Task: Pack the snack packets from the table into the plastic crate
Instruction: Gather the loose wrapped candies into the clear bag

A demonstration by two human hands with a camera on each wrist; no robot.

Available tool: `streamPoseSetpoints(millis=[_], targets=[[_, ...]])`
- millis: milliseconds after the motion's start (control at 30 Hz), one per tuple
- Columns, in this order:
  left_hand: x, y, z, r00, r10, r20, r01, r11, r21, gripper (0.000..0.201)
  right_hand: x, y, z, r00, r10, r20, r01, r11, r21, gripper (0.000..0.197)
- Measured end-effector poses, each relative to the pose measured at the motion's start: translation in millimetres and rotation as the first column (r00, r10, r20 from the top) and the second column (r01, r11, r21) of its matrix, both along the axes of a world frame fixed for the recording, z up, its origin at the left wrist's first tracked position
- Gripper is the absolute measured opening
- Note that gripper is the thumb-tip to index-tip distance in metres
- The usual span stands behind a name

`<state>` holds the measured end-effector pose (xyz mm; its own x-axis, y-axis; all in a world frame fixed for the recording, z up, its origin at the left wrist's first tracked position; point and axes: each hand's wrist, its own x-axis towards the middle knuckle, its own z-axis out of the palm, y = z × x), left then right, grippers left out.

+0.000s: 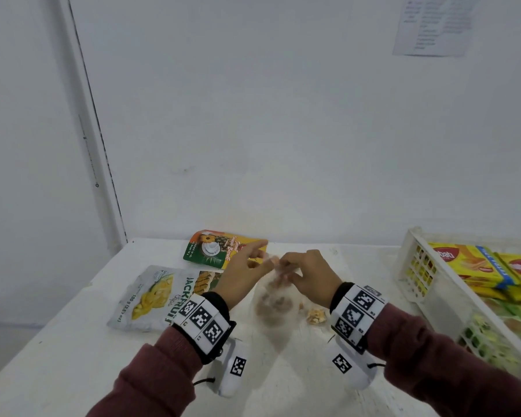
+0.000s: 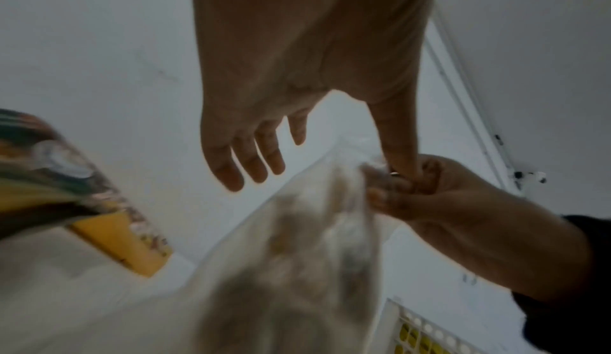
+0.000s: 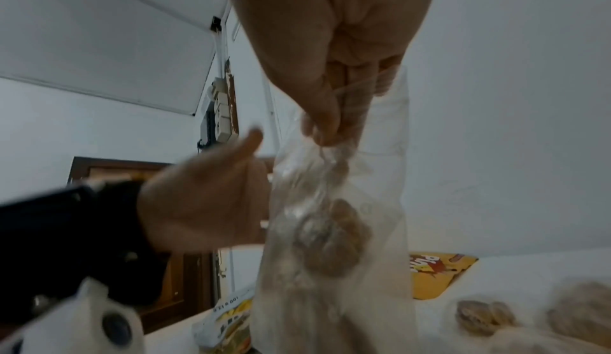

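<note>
A clear plastic bag (image 1: 272, 302) of brown snacks hangs over the middle of the white table (image 1: 73, 356). My right hand (image 1: 285, 267) pinches its twisted neck, as the right wrist view shows (image 3: 325, 129). My left hand (image 1: 263, 255) is right beside it with the fingers (image 2: 251, 166) straight and spread. Its thumb reaches to the bag's neck at the right hand's (image 2: 430, 197) pinch. The bag (image 2: 314, 242) is blurred in the left wrist view. The white plastic crate (image 1: 409, 266) stands at the right edge and holds yellow wafer packs (image 1: 478, 266).
A grey jackfruit chips packet (image 1: 151, 296) lies flat at the left, partly under my left wrist. A yellow and green biscuit packet (image 1: 220, 248) lies by the far wall. Loose brown snack pieces (image 1: 315, 316) lie on the table below my right wrist.
</note>
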<state>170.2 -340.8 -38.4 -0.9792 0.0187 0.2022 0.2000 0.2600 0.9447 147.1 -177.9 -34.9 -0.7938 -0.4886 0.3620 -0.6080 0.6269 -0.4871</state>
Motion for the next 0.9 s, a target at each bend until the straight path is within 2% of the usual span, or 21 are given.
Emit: streamPoseSetpoints(millis=[67,133,200,300,433,567,633,767,833,900], targets=[[-2,-7,-12,0.993,-0.077,0.087,0.079,0.997,-0.018,0.091,2,4,5,0.999,0.003,0.032,0.001,0.993,-0.121,0.016],[-1,-12,-22,0.967,-0.175,0.184,0.188,0.981,-0.055,0.106,4,8,10,0.999,0.004,0.045,0.005,0.982,-0.188,0.014],[1,-12,-29,0.941,-0.250,0.226,0.270,0.961,-0.061,0.096,4,11,15,0.998,0.015,0.064,0.000,0.971,-0.237,0.015],[3,-7,-34,0.939,-0.271,0.211,0.268,0.962,0.042,0.069,4,13,20,0.994,0.046,0.098,-0.016,0.958,-0.286,0.014],[8,4,-28,0.960,-0.223,0.166,0.223,0.975,0.022,0.008,6,16,26,0.983,0.085,0.160,-0.040,0.964,-0.263,0.018],[5,11,-28,0.974,-0.179,0.140,0.190,0.979,-0.069,0.020,7,18,25,0.977,0.056,0.207,0.005,0.959,-0.283,0.030],[3,13,-28,0.975,-0.166,0.144,0.179,0.980,-0.082,0.022,7,16,21,0.980,0.023,0.198,0.041,0.949,-0.314,0.030],[5,19,-25,0.953,-0.247,0.175,0.244,0.969,0.040,0.011,6,12,12,0.992,-0.032,0.123,0.070,0.944,-0.322,0.031],[6,19,-24,0.948,-0.271,0.167,0.261,0.962,0.081,0.004,5,12,10,0.993,-0.041,0.108,0.075,0.941,-0.329,0.022],[6,18,-26,0.965,-0.232,0.124,0.219,0.969,0.110,0.015,4,13,11,0.994,-0.040,0.102,0.072,0.942,-0.327,0.012]])
